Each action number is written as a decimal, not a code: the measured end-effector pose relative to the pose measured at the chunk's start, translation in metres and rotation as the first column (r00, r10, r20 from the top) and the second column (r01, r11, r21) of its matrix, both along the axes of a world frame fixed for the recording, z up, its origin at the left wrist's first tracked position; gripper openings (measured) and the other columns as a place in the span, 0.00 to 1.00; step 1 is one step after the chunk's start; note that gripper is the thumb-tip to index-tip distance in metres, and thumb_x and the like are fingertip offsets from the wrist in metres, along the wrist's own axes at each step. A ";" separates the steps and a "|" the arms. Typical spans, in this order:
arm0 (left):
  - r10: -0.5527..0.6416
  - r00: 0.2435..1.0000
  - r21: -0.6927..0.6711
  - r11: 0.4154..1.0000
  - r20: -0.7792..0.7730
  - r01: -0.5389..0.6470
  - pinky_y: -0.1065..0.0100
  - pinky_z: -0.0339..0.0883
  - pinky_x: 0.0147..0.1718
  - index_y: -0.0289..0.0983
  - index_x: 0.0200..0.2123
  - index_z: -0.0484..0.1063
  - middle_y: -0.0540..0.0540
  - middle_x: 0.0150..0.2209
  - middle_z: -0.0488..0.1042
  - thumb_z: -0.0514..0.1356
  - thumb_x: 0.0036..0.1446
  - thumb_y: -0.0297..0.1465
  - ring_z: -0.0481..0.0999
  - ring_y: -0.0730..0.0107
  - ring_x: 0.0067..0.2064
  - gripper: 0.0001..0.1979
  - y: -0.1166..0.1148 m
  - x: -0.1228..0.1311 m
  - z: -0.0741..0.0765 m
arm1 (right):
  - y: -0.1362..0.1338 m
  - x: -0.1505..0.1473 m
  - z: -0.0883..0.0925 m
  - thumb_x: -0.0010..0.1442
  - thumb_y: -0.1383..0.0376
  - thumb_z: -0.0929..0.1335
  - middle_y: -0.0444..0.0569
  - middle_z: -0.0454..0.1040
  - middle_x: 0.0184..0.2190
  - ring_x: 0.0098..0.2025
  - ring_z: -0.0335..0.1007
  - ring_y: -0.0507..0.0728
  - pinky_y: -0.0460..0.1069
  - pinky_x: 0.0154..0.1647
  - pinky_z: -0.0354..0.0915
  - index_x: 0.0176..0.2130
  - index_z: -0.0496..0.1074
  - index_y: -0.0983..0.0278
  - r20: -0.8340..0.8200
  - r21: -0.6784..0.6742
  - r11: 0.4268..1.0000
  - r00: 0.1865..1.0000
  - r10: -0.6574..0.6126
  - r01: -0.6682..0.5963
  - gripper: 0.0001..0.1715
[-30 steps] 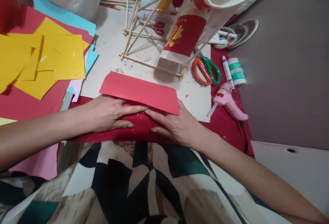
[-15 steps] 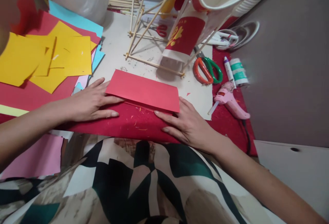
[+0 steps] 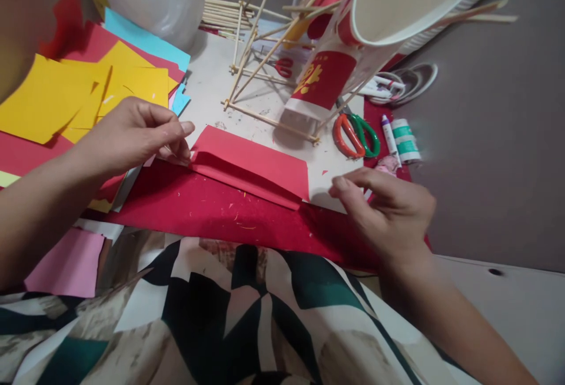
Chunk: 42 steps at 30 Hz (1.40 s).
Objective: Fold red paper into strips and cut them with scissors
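One folded red paper (image 3: 260, 161) lay across the white sheet (image 3: 212, 82) and red tabletop (image 3: 212, 208), its upper flap slightly lifted. At its left end the left hand (image 3: 135, 135) curled, its grip unclear; the right hand (image 3: 391, 208) hung well apart from the other end, thumb and forefinger together, visibly holding nothing.

The pink glue gun (image 3: 388, 165), at three o'clock, was largely hidden behind the right hand (image 3: 391, 208). The upper edge cut off the white bag (image 3: 154, 2) at eleven o'clock and the paper cup (image 3: 410, 5) at one. The red object (image 3: 65, 23) at ten o'clock was blurred.
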State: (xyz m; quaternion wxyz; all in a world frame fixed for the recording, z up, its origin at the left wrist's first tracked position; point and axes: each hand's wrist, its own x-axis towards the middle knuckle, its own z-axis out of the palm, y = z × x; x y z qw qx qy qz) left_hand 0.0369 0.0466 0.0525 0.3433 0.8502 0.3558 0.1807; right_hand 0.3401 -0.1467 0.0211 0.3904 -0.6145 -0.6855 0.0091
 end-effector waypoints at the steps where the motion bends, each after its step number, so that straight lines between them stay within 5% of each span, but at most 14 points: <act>1: 0.052 0.999 -0.069 0.996 -0.003 -0.052 0.69 0.69 0.23 0.36 0.24 0.77 0.45 0.23 0.81 0.60 0.66 0.41 0.76 0.71 0.24 0.21 0.001 0.002 0.003 | 0.007 0.000 -0.002 0.67 0.65 0.69 0.44 0.75 0.23 0.25 0.72 0.55 0.51 0.26 0.65 0.30 0.72 0.57 0.042 -0.034 0.999 0.999 0.001 0.000 0.12; 4: 0.188 0.979 -0.150 0.969 -0.079 -0.198 0.71 0.62 0.20 0.35 0.19 0.71 0.48 0.17 0.74 0.62 0.63 0.39 0.69 0.76 0.19 0.22 0.002 0.008 0.005 | 0.032 0.002 -0.013 0.68 0.60 0.68 0.53 0.82 0.38 0.40 0.79 0.62 0.55 0.40 0.73 0.44 0.76 0.59 0.165 -0.150 0.987 0.983 0.080 -0.055 0.08; 9: 0.179 0.959 -0.173 0.960 -0.218 -0.219 0.67 0.63 0.24 0.37 0.30 0.73 0.48 0.20 0.76 0.62 0.59 0.41 0.73 0.70 0.21 0.13 0.005 0.010 -0.010 | 0.061 0.002 -0.036 0.70 0.51 0.64 0.65 0.77 0.55 0.55 0.74 0.72 0.67 0.54 0.70 0.63 0.68 0.67 0.362 -0.319 0.947 0.921 0.142 -0.021 0.31; 16: 0.167 0.936 -0.147 0.964 -0.310 -0.221 0.63 0.65 0.34 0.34 0.48 0.78 0.44 0.29 0.79 0.63 0.56 0.46 0.77 0.62 0.30 0.24 0.011 0.024 -0.024 | 0.060 -0.001 -0.055 0.72 0.50 0.61 0.66 0.75 0.57 0.56 0.70 0.71 0.65 0.54 0.68 0.66 0.64 0.69 0.437 -0.239 0.970 0.886 0.156 -0.053 0.35; 21: 0.195 0.942 -0.043 0.976 -0.273 -0.214 0.63 0.64 0.37 0.34 0.41 0.80 0.44 0.32 0.78 0.71 0.48 0.42 0.76 0.60 0.35 0.21 0.030 0.041 -0.030 | 0.058 -0.004 -0.061 0.72 0.51 0.60 0.69 0.73 0.57 0.56 0.69 0.72 0.66 0.54 0.67 0.66 0.65 0.73 0.447 -0.188 0.980 0.884 0.138 -0.059 0.35; 26: 0.208 0.960 -0.161 0.958 -0.188 -0.239 0.65 0.60 0.32 0.37 0.29 0.74 0.48 0.27 0.73 0.73 0.45 0.30 0.72 0.67 0.29 0.11 0.034 0.051 -0.034 | 0.058 -0.005 -0.063 0.72 0.51 0.61 0.68 0.74 0.56 0.56 0.70 0.71 0.65 0.54 0.67 0.66 0.65 0.71 0.433 -0.176 0.983 0.892 0.130 -0.058 0.34; 32: 0.235 0.944 -0.527 0.846 0.230 -0.082 0.70 0.61 0.27 0.38 0.26 0.69 0.50 0.22 0.73 0.67 0.51 0.22 0.71 0.73 0.24 0.10 0.029 0.043 -0.035 | 0.061 0.000 -0.057 0.70 0.49 0.64 0.64 0.77 0.55 0.55 0.74 0.69 0.64 0.54 0.70 0.67 0.63 0.67 0.260 -0.157 0.982 0.956 0.140 -0.101 0.36; 35: 0.244 0.902 -0.591 0.806 0.356 0.015 0.73 0.64 0.26 0.37 0.26 0.69 0.50 0.23 0.74 0.66 0.50 0.19 0.72 0.75 0.24 0.10 0.029 0.041 -0.033 | 0.063 0.004 -0.051 0.68 0.49 0.66 0.61 0.79 0.54 0.53 0.77 0.67 0.62 0.53 0.72 0.66 0.66 0.65 0.091 -0.173 0.982 0.991 0.095 -0.078 0.35; 39: 0.242 0.871 -0.588 0.807 0.429 0.065 0.76 0.66 0.26 0.36 0.27 0.72 0.50 0.24 0.74 0.67 0.49 0.18 0.73 0.77 0.24 0.09 0.029 0.042 -0.031 | 0.062 0.004 -0.041 0.64 0.55 0.70 0.54 0.84 0.43 0.42 0.80 0.61 0.56 0.45 0.74 0.49 0.80 0.63 -0.159 -0.243 0.968 0.987 0.029 -0.068 0.20; 42: 0.254 0.859 -0.623 0.777 0.445 0.092 0.78 0.65 0.24 0.36 0.33 0.76 0.52 0.23 0.73 0.67 0.52 0.21 0.72 0.79 0.23 0.07 0.027 0.044 -0.029 | 0.060 -0.001 -0.032 0.62 0.58 0.71 0.47 0.82 0.29 0.32 0.77 0.56 0.50 0.35 0.71 0.34 0.81 0.63 -0.329 -0.298 0.948 0.944 0.005 -0.108 0.12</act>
